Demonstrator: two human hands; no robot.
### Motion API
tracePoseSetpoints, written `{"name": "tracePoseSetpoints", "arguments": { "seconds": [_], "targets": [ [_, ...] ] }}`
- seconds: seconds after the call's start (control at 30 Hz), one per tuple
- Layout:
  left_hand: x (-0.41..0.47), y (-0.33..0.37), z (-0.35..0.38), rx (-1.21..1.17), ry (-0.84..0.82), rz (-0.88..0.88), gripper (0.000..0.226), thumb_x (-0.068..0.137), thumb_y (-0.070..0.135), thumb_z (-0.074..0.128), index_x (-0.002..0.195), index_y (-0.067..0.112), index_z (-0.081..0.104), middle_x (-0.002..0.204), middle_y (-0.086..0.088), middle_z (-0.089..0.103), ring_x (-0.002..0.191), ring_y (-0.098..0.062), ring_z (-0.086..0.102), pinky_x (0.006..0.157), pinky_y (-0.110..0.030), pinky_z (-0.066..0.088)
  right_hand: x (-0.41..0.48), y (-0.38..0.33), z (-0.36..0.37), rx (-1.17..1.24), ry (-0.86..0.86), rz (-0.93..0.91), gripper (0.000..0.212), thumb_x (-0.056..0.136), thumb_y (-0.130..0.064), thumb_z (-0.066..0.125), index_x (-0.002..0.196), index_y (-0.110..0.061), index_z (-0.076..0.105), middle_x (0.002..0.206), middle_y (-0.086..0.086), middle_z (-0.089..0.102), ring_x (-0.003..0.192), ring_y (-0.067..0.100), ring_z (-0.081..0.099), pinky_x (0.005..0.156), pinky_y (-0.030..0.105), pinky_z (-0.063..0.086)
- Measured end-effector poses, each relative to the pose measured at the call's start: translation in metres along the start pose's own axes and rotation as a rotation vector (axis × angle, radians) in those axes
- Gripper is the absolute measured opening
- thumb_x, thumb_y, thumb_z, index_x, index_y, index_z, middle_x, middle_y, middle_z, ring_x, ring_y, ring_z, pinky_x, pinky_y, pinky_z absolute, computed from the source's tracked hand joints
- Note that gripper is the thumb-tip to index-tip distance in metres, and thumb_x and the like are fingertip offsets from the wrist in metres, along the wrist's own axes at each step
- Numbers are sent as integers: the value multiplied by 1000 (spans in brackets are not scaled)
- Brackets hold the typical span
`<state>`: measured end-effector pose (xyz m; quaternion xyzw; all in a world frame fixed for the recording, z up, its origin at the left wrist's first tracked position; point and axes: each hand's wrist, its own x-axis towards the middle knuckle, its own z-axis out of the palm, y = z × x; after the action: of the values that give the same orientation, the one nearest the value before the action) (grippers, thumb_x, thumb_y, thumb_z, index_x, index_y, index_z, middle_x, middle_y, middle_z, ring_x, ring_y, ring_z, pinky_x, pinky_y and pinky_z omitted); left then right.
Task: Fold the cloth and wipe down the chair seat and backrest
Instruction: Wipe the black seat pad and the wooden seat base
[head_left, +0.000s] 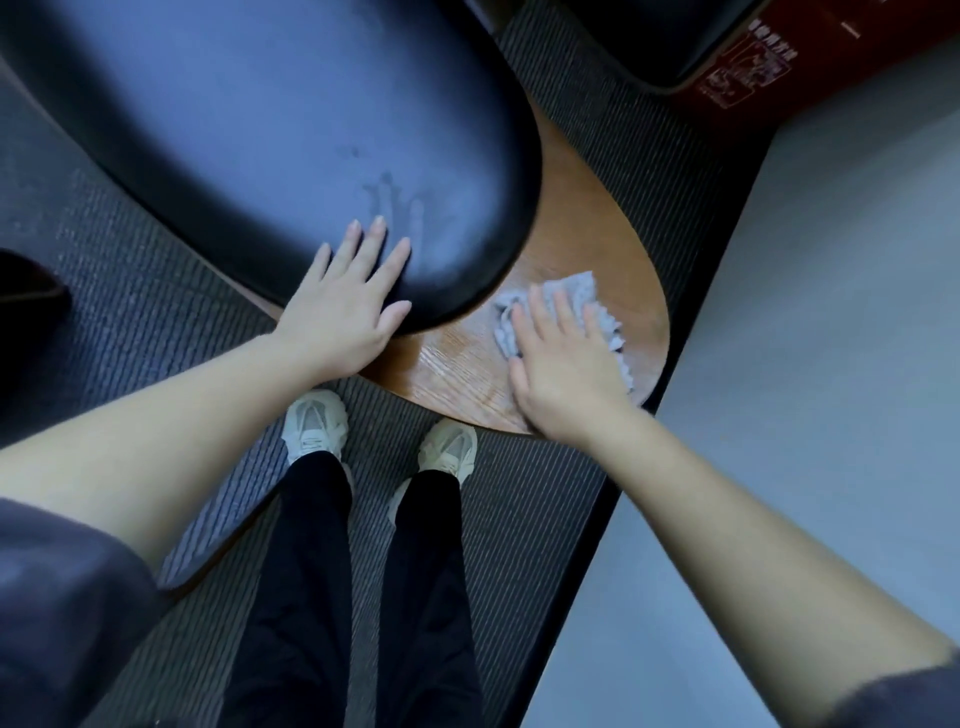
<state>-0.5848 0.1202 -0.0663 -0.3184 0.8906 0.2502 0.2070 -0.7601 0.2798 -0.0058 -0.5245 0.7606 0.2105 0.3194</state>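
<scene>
The chair's dark padded cushion (270, 119) fills the upper left, with a damp smear near its lower edge. A curved brown wooden panel (587, 223) of the chair runs along the cushion's right and lower side. My left hand (345, 306) rests flat on the cushion's near edge, fingers straight and spread. My right hand (566, 364) presses a crumpled grey cloth (566, 299) flat onto the wooden panel, fingers straight. Most of the cloth lies hidden under the palm.
Striped dark carpet (545, 519) lies below, with my two feet in pale shoes (317, 423) standing on it. A pale floor (805, 364) runs along the right. Another dark seat (660, 36) and a red printed box (748, 73) sit at the top right.
</scene>
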Motion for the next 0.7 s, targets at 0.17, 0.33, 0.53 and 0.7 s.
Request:
{"name": "tracePoseSetpoints", "arguments": {
  "seconds": [0.17, 0.33, 0.53, 0.7],
  "targets": [
    [-2, -20, -11, 120, -51, 98, 68, 102, 44, 34, 157, 25, 1, 165, -8, -6, 152, -27, -2, 120, -48, 10, -20, -15, 8, -13, 15, 1, 59, 101, -34, 23, 155, -16, 6, 163, 4, -4, 149, 23, -5, 120, 44, -5],
    [1, -53, -16, 209, -48, 70, 72, 100, 47, 36, 157, 21, 0, 163, -19, -5, 150, -37, -1, 120, -47, 10, -20, -31, 15, 12, 82, 252, 62, 98, -34, 26, 154, -12, 11, 162, 10, 1, 149, 28, -4, 118, 46, -8],
    [-10, -91, -21, 213, -56, 57, 70, 101, 44, 37, 157, 21, 3, 163, -20, -5, 150, -36, -2, 120, -47, 12, 0, -157, 42, 120, 109, 123, 65, 88, -31, 28, 148, -5, 33, 157, 18, 22, 146, 35, 17, 119, 50, 10],
    [-7, -98, -29, 210, -119, 85, 71, 101, 43, 37, 157, 21, 0, 163, -17, -8, 151, -31, -5, 120, -45, 13, -12, -129, 48, 74, 137, 115, 66, 85, -32, 26, 143, -6, 43, 152, 16, 34, 143, 32, 29, 118, 48, 19]
  ]
}}
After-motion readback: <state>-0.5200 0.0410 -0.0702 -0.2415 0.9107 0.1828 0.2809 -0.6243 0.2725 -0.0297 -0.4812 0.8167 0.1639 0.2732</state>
